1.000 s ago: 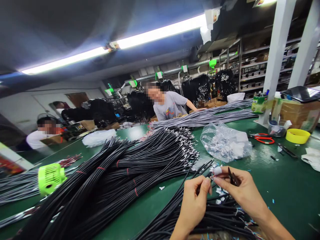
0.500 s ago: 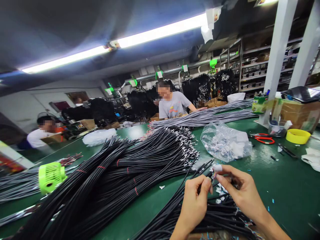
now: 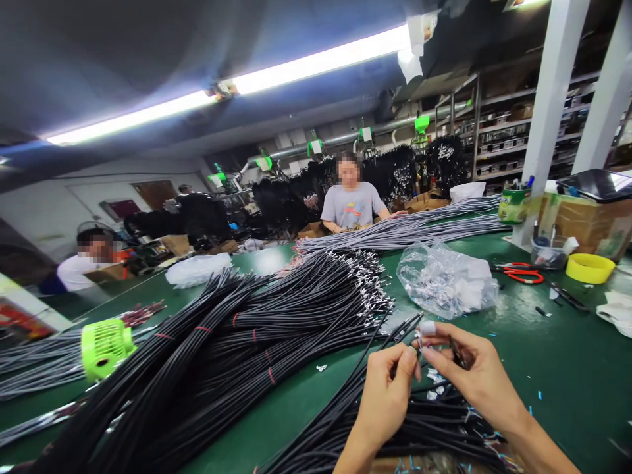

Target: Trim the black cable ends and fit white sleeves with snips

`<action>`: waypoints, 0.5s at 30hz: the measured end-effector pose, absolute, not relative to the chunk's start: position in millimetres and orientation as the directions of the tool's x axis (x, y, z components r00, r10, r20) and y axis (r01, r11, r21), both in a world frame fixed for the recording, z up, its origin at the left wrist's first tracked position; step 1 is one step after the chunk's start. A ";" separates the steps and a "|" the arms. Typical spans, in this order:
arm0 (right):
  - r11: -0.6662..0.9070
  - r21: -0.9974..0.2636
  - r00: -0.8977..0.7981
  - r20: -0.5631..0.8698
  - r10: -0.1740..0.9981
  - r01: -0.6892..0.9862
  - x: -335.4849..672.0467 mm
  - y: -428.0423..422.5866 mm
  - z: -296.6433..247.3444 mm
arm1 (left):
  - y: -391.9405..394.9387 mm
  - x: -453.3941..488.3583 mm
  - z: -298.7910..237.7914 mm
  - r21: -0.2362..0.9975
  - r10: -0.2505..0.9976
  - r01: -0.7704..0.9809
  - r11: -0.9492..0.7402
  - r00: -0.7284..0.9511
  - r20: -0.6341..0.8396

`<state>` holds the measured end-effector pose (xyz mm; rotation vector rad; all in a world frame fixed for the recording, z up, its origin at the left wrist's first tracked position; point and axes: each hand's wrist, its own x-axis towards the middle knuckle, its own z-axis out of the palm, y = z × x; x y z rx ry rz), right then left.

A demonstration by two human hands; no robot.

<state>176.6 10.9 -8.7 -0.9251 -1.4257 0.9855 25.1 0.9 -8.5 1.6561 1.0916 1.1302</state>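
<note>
My left hand (image 3: 388, 385) is closed around a thin black cable near its end, thumb pressed to the bent fingers. Just right of it, my right hand (image 3: 467, 362) pinches the light-coloured tip of that cable between thumb and index finger. A white wrap (image 3: 428, 328) covers that index fingertip. Some small dark object (image 3: 458, 354) shows in the right palm; its kind is not clear. Loose black cables (image 3: 340, 408) run under both hands, with white scraps (image 3: 434, 385) among them. Beyond my left hand lie black cable bundles (image 3: 257, 322) with red ties and pale stripped ends.
A clear plastic bag (image 3: 447, 280) of scraps lies ahead. To the right are red-handled pliers (image 3: 523, 273), yellow tape (image 3: 590, 268) and a pen can (image 3: 513, 205). Grey cables (image 3: 405, 230) cross the green table (image 3: 498, 368). A green fan-like unit (image 3: 106, 349) sits left. A person (image 3: 353, 204) sits opposite.
My right fingers have shifted slightly left and up at the cable tip, and the dark object in that palm shows more. The person opposite has straightened up and moved right.
</note>
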 end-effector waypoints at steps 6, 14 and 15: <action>0.287 -0.957 0.070 0.283 0.956 -0.050 170.9 12.7 -13.0 | -0.2 29.4 -9.6 0.901 0.949 0.308 -0.306 0.171 0.264; 0.405 -0.901 0.201 0.431 0.880 0.155 169.1 8.0 -15.2 | -4.7 36.7 -10.3 0.859 0.930 0.357 -0.366 0.110 0.351; 0.408 -0.899 0.186 0.433 0.882 0.157 169.4 8.7 -15.4 | -4.8 37.2 -10.5 0.862 0.932 0.355 -0.362 0.106 0.348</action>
